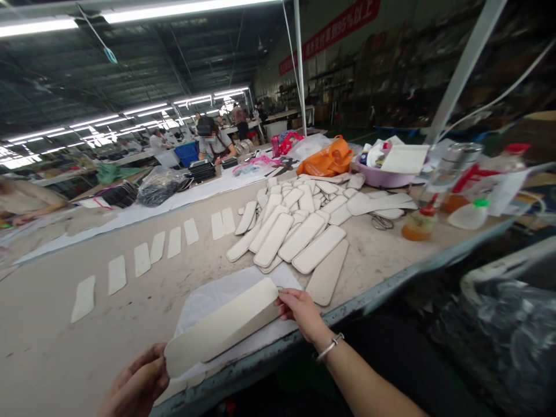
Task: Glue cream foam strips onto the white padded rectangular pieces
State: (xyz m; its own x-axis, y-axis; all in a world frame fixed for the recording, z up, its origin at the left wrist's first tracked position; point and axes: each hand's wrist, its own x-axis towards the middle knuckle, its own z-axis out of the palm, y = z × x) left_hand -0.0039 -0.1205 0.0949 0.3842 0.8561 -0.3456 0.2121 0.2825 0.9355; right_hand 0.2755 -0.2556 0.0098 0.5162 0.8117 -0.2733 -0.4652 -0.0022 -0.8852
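Note:
A long cream-coloured panel with rounded ends (226,321) is stretched between my hands over a white sheet (195,298) near the table's front edge. My left hand (141,373) pinches its near left corner between thumb and fingers. At the far right end, my right hand (302,310) has its fingers closed on the panel's edge; a small thin dark curve shows by the fingertips, too small to name. A second pale layer with a dark edge (256,330) lies under the panel. Beyond my hands, a heap of similar panels with dark-lined edges (299,231) covers the table.
Several small pale pieces (117,273) lie in a row at left. Scissors (382,222), an orange-brown glue bottle (419,223), a green-capped bottle (471,214), a purple basin (386,176) and an orange bag (325,159) stand at right. Co-workers sit farther back.

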